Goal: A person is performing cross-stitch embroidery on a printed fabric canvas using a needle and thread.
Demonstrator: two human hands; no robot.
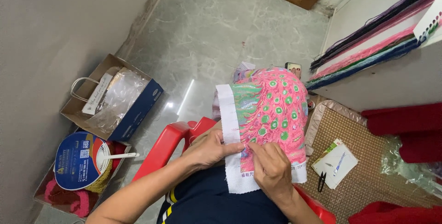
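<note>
Grey marble floor, pink-green embroidered cloth (269, 113) white-edged, left hand (212, 149) fingers pinching its hem; right hand (271, 168) fingers together on it

The right hand (271, 168) covered the near part of the embroidery cloth (269, 113), so whatever its fingertips pinched was too small to tell. The left hand (212, 149) hid the cloth's left edge beneath its fingers. Thread bundles (368, 49) ran off the right edge. The red blanket (405, 127) was cut off there too. The small tool (321, 181) on the mat (363, 159) was too small to identify.
</note>
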